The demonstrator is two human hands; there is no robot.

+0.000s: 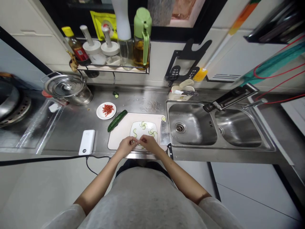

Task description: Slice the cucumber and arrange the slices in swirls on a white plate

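Observation:
My left hand and my right hand meet over the near edge of a white square plate, fingertips pinched; whatever is between them is too small to name. Thin cucumber slices lie in curved patterns on the plate. The plate rests on a pale cutting board. A dark green cucumber lies across the board's left corner. On the board's right edge is a knife, its black handle toward me, with a round cucumber slice beyond it.
Small red pieces lie on a round white plate, left of the board. A white power bank with a cable is farther left. The double sink is right; a lidded pot stands back left, near a bottle rack.

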